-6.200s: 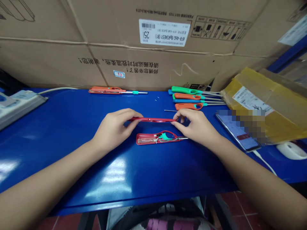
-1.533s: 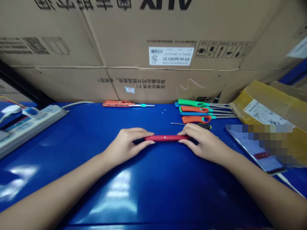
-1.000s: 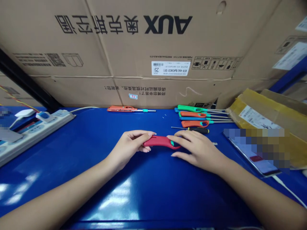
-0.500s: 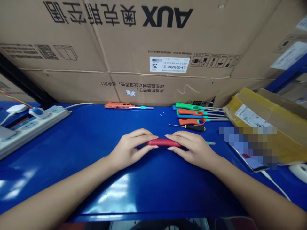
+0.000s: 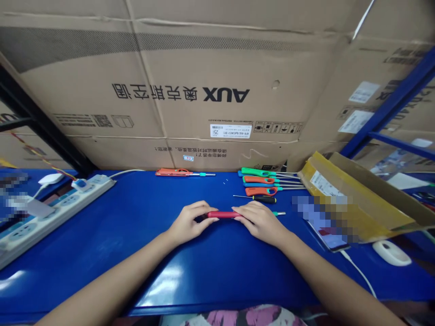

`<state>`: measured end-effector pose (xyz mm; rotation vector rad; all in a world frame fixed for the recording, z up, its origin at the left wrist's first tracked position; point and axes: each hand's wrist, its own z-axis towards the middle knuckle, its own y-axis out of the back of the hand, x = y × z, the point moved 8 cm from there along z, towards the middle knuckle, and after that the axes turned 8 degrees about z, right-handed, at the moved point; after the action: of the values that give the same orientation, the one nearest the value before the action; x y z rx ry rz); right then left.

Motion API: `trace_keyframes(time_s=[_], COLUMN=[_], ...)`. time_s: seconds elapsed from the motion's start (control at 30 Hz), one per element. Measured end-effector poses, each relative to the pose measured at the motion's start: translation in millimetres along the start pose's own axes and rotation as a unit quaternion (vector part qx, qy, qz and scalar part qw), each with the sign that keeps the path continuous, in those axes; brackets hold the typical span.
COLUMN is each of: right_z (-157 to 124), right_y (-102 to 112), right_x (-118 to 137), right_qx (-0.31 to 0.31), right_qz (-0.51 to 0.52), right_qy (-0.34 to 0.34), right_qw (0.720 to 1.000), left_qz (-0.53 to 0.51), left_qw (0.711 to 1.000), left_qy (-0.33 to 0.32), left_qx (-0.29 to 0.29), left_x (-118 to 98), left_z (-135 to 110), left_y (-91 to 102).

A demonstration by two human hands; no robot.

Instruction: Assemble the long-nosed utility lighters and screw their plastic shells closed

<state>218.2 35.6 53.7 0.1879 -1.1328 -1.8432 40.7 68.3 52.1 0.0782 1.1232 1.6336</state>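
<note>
A red long-nosed lighter (image 5: 224, 214) lies level between my two hands, just above or on the blue table. My left hand (image 5: 189, 223) pinches its left end between thumb and fingers. My right hand (image 5: 258, 222) grips it farther right, hiding that part of the body. Beyond those fingers, the green collar and metal tip stick out. Behind my right hand is a screwdriver (image 5: 264, 198) with a black and yellow handle. Several more long-nosed lighters (image 5: 261, 191), orange, green and blue, are stacked past it.
An orange lighter (image 5: 173, 172) rests at the back of the blue table (image 5: 142, 253). On the left runs a white power strip (image 5: 68, 203). A phone (image 5: 331, 235), a white mouse (image 5: 391, 252) and an open yellow-taped box (image 5: 360, 217) occupy the right. A large carton (image 5: 183, 117) stands behind.
The head view has tilted up and drawn back, so more of the carton and table shows. Both hands keep hold of the red lighter in nearly the same pose.
</note>
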Motion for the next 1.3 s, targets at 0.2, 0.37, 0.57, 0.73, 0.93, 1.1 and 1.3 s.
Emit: trace_keyframes(time_s=[0.2,0.37,0.57,0.73,0.93,1.1,1.3], right_z=[0,2,-4,-4,-5,-8,-6], right_y=[-7,-9,-10,-8,-3,-1,13], right_x=[-10,-17,-18,-11,-20,-25,-34], right_qx=[0.006,0.055,0.078,0.106,0.143,0.163,0.138], right_qz=[0.01,0.035,0.034,0.032,0.016,0.003,-0.032], right_qy=[-0.05,-0.086,-0.13,-0.111,-0.084,-0.087,-0.128], right_qw=[0.999,0.994,0.988,0.988,0.986,0.983,0.982], left_qz=[-0.016,-0.029,-0.043,-0.038,-0.03,-0.011,0.006], left_qw=[0.999,0.997,0.994,0.996,0.998,0.994,0.99], left_qy=[0.03,0.071,0.09,0.076,0.025,0.013,-0.009], left_qx=[0.015,0.015,0.037,0.034,0.052,0.105,0.141], left_x=[3,10,12,6,-5,-5,-1], left_z=[2,3,2,2,-1,-4,-4], left_y=[2.3,-1.1,-10.4,-10.3,-13.4,-21.5,-29.2])
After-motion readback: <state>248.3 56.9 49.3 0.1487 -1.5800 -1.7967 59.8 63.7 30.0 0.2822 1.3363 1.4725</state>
